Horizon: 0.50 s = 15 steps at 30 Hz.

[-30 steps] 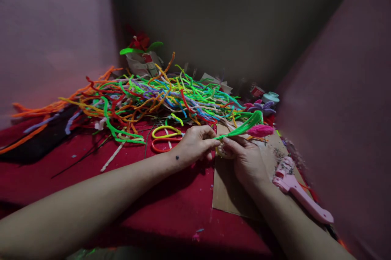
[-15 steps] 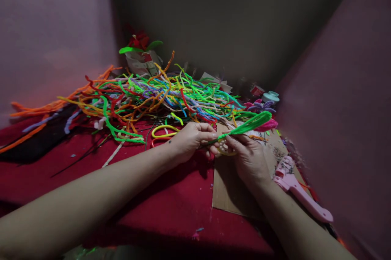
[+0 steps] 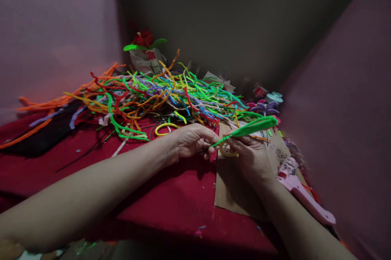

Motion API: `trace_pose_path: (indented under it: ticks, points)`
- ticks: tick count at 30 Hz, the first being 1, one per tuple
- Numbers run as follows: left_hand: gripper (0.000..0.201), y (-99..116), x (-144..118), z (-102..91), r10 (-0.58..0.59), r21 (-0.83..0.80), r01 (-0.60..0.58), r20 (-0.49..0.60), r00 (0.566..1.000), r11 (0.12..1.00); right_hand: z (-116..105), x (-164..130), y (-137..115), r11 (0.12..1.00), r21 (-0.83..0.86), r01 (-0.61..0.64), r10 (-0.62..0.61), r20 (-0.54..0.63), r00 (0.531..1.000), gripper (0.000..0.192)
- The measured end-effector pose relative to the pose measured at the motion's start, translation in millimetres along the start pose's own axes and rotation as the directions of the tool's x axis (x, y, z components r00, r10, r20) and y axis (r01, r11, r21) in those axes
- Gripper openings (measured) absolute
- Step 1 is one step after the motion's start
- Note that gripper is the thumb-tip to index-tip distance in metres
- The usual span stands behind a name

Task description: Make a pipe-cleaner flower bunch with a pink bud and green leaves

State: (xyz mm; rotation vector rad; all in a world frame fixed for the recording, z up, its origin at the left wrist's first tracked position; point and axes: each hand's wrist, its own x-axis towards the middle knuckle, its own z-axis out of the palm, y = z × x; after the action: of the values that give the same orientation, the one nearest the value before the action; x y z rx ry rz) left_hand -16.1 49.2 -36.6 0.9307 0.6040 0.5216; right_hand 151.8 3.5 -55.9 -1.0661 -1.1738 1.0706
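green fuzzy pipe-cleaner leaf loop [image 3: 252, 127] is held over the brown cardboard sheet [image 3: 235, 190], its stem pinched by the left hand [image 3: 191, 141] and right hand [image 3: 252, 156], both clenched on it, beside a pale tape ring [image 3: 227, 150]. step in hand appears to be twisting the stem. next move likely calls for a firm pinch and turning without flattening the loop; loose multicoloured pipe-cleaner pile [image 3: 152, 93] lies behind on the red desk [image 3: 171, 207].

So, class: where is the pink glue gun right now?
The pink glue gun lies at the lower right of the head view, beside the right hand's wrist, along the cardboard sheet's edge.
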Motion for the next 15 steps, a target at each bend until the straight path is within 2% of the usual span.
trace_pose_path:
  ticks: [7, 11, 13, 15]
  points:
    - [0.008, 1.0, 0.2, 0.9, -0.072, 0.002, 0.072, -0.054, 0.996, 0.997, -0.3, -3.7, 1.4, 0.994, -0.087, 0.06, -0.06, 0.002, 0.998, 0.012]
    - [0.01, 2.7, -1.5, 5.4, -0.078, 0.022, 0.079, -0.077, 0.994, 0.997, 3.0, -5.4, -4.3, 0.999, -0.027, 0.042, -0.043, -0.025, 0.999, 0.009]
    - [0.011, 4.0, -2.5, 7.0, -0.03, 0.034, 0.033, -0.068, 0.997, 0.999, 3.1, -4.3, -6.9, 1.0, 0.02, 0.004, -0.003, -0.047, 0.999, 0.007]
    - [0.008, 5.7, -3.6, 8.1, 0.079, 0.05, -0.077, -0.046, 0.996, 0.996, 2.0, -1.9, -7.8, 0.998, 0.054, -0.016, 0.019, -0.057, 0.998, 0.006]
